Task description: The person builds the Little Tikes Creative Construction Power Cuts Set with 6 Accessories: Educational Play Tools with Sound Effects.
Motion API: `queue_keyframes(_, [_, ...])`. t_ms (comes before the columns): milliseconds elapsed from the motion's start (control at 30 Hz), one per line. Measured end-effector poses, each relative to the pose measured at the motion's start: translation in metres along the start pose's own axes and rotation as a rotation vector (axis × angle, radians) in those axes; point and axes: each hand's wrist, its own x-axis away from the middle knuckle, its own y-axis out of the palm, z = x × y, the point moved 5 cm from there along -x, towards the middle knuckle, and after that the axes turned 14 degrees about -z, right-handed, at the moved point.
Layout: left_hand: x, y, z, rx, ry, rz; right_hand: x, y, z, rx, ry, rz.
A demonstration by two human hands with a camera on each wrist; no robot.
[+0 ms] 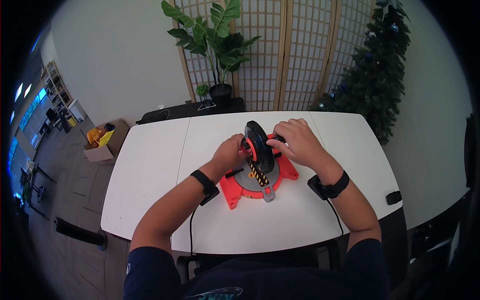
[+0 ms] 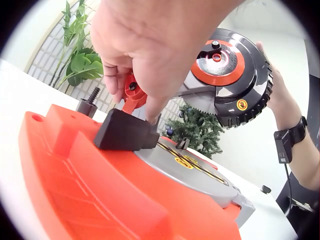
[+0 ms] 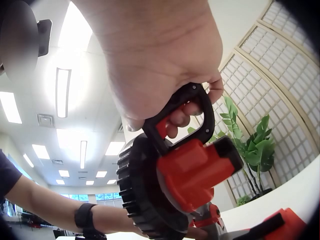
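A toy miter saw with a red base (image 1: 231,194), a grey round turntable (image 2: 172,167) and a black blade guard (image 1: 259,145) stands on the white table. The right hand (image 1: 300,142) has its fingers curled through the black loop handle (image 3: 202,122) atop the saw head. At the pivot end, the left hand (image 1: 231,152) grips the red arm (image 2: 131,102), its thumb reaching down by a black fence block (image 2: 125,131). The toothed grey blade (image 2: 200,102) shows below the guard, raised above the yellow-and-black striped strip (image 1: 258,172). Part of the arm is hidden behind the left palm.
The white table (image 1: 145,180) extends around the saw. A small black object (image 1: 393,198) lies near its right edge. A cardboard box (image 1: 117,137) with colourful items sits on the floor at left. Behind are a potted plant (image 1: 220,92), a folding screen (image 1: 265,55) and a decorated tree (image 1: 370,75).
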Motion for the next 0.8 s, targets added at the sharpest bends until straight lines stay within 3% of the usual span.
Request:
queue_keyframes(600, [0.005, -0.006, 0.013, -0.083, -0.151, -0.057, 0.006, 0.005, 0.001, -0.001, -0.015, 0.035])
queue_keyframes(800, [0.006, -0.005, 0.011, -0.102, -0.115, -0.013, 0.01, 0.008, 0.0, -0.023, 0.006, 0.023])
